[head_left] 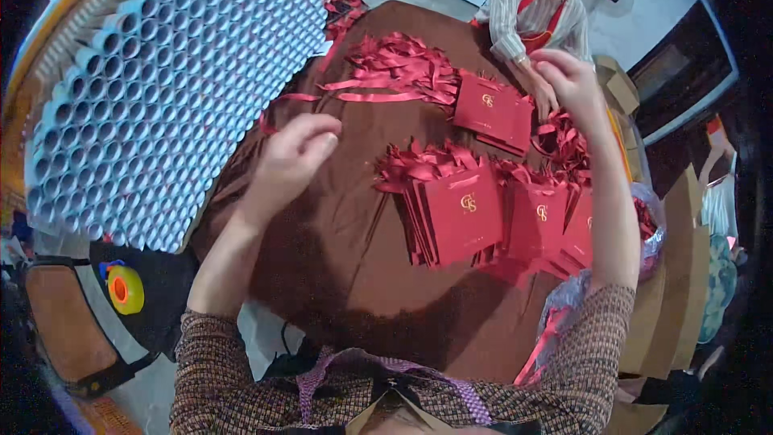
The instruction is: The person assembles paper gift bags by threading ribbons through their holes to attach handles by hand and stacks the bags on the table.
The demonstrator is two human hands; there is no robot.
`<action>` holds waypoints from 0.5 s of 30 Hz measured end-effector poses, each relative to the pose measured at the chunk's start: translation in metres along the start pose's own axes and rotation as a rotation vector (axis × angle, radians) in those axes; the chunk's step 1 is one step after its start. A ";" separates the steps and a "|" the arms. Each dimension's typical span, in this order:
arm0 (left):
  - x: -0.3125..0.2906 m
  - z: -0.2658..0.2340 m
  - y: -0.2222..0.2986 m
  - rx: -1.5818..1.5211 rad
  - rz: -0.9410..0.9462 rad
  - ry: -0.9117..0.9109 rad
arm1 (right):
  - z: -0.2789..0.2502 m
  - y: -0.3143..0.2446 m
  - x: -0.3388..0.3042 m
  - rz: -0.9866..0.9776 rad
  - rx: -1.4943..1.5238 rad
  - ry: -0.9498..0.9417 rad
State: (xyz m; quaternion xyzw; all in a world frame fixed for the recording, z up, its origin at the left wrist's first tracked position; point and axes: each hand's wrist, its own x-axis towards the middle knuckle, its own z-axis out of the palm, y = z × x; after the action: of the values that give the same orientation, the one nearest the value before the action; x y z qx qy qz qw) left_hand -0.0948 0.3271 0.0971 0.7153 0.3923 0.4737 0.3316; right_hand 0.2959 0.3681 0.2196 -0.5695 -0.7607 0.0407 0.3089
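Observation:
My left hand (pixel 298 153) is raised over the left part of the brown-covered table (pixel 322 282), its fingers curled in and the thumb pressed against them. My right hand (pixel 568 84) is lifted at the far right, thumb and fingers pinched together. Whatever either hand may hold is too small or hidden to make out. Below and between them stand red paper gift bags (pixel 463 213) in upright rows, with red ribbon handles bunched on top. Another stack of red bags (pixel 493 109) lies farther back, nearest to my right hand. Loose red ribbons (pixel 403 64) are heaped beside it.
A large stack of pale blue tubes (pixel 177 72) rises on the left. A co-worker in a striped shirt (pixel 515 8) reaches toward the far right of the table. Cardboard boxes (pixel 664 274) and clear plastic wrap (pixel 564 298) line the right side. A yellow tape roll (pixel 125 288) sits lower left.

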 end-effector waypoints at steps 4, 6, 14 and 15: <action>-0.053 -0.055 0.122 -0.021 0.489 0.357 | -0.051 -0.157 -0.089 -0.344 0.174 0.356; -0.077 -0.065 0.177 -0.134 0.894 0.387 | -0.079 -0.198 -0.139 -0.510 0.160 0.452; -0.127 -0.082 0.247 0.047 1.079 0.308 | -0.104 -0.243 -0.231 -0.978 0.308 0.692; -0.138 -0.089 0.256 0.063 1.079 0.305 | -0.103 -0.247 -0.235 -0.966 0.327 0.694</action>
State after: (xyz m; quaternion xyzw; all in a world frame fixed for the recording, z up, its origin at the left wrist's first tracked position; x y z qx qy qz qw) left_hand -0.1487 0.0950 0.2857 0.7477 0.0283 0.6623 -0.0397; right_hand 0.1789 0.0428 0.3055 -0.0858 -0.7717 -0.1753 0.6053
